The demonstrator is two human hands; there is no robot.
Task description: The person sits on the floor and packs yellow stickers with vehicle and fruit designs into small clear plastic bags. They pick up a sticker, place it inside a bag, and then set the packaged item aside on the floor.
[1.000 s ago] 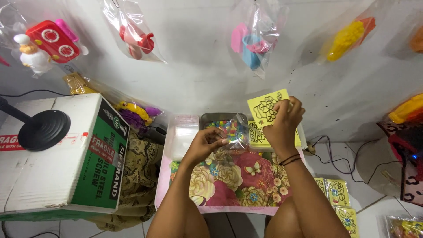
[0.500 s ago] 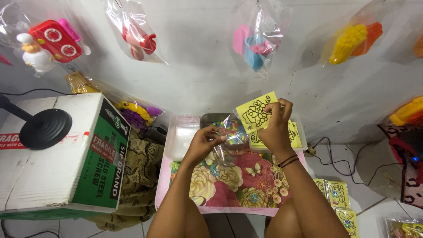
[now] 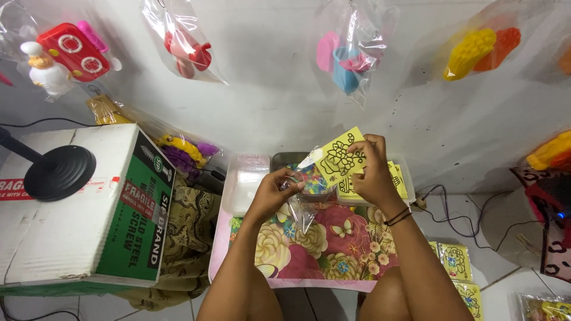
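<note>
Yellow card with its black line drawing is now sitting lower and closer to the clear plastic bag than a moment ago — the right hand is pinching it and bringing it down toward the bag's mouth, which the left hand is gripping (the floral tray lies beneath). The card is tilting, its long axis running lower-left to upper-right, lower corner pointing into the bag

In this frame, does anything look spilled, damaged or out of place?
Nothing stands out. The right hand holds a yellow card tilted, and the left hand holds a clear bag over the floral tray. More cards lie loose on the floor to the right, undamaged.
</note>
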